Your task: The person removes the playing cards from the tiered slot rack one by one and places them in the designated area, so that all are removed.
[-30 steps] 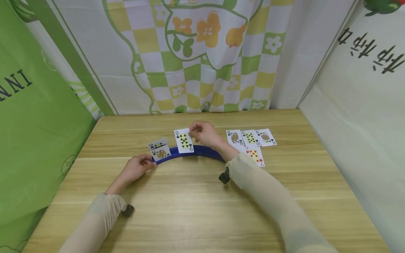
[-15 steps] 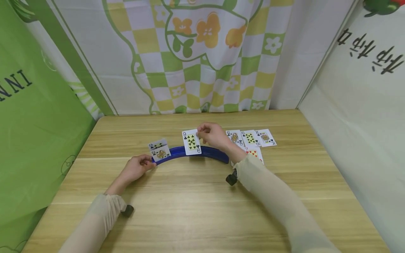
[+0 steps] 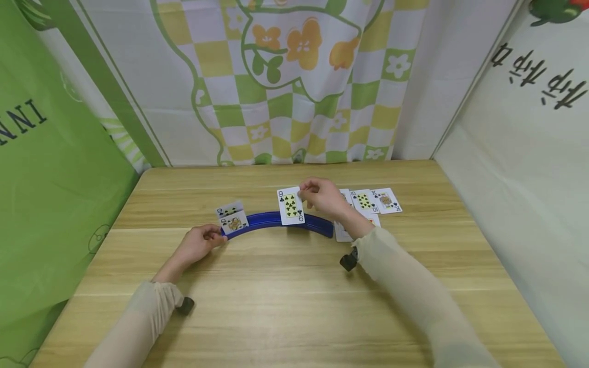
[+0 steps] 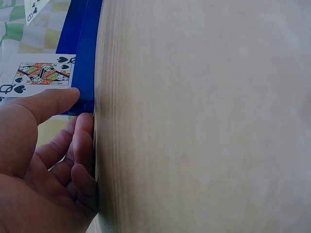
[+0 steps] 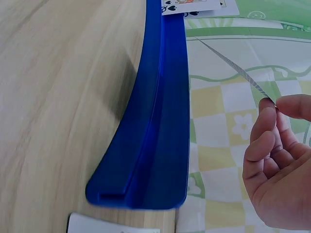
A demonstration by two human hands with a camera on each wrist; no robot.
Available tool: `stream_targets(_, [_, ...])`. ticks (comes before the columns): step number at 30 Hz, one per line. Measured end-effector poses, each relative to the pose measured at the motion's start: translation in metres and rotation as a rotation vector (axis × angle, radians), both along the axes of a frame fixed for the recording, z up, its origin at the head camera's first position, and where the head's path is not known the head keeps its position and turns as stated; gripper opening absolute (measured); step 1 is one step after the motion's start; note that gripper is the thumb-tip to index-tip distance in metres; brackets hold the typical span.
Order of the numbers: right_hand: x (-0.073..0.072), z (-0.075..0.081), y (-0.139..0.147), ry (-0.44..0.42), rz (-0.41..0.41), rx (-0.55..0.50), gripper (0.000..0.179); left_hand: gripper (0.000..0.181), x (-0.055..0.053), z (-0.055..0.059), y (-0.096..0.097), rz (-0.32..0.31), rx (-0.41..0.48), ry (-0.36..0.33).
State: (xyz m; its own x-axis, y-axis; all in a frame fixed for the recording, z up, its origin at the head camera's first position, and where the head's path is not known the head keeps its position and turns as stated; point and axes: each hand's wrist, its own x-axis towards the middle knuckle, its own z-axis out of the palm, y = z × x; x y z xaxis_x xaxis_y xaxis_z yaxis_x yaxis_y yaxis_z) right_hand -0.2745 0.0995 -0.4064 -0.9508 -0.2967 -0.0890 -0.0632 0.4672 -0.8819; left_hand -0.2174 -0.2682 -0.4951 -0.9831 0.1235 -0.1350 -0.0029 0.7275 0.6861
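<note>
My right hand [image 3: 324, 197] pinches a nine of clubs [image 3: 291, 205] by its edge, between thumb and fingers. In the right wrist view the playing card [image 5: 238, 70] appears nearly edge-on, apart from the blue curved card holder [image 5: 167, 107]. At the holder's left end, my left hand [image 3: 198, 245] grips the blue plastic; the left wrist view has the thumb on the holder [image 4: 87, 63] and fingers at its end. A queen of spades [image 4: 41, 75] stands in the slot beside that thumb. Behind the queen [image 3: 234, 223] another spade card [image 3: 230, 209] shows partly.
Right of the holder lie a ten of spades [image 3: 363, 200] and a king [image 3: 387, 199] on the wooden table [image 3: 276, 306]. More cards there are partly hidden by my right hand and wrist. A patterned curtain [image 3: 294, 112] hangs behind the table.
My right hand has carried the nine of clubs rightward along the holder, from left of its middle to right of it. The left hand keeps its place.
</note>
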Motion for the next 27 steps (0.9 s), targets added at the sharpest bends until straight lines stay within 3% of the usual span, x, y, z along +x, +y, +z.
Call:
stream_targets(14, [-0.001, -0.003, 0.023, -0.004, -0.040, -0.041, 0.019, 0.040, 0.000, 0.001, -0.001, -0.003, 0.002, -0.006])
stream_targets(27, [0.002, 0.002, 0.047, -0.020, -0.056, 0.000, 0.022, 0.040, 0.001, 0.002, 0.000, 0.000, 0.000, 0.000])
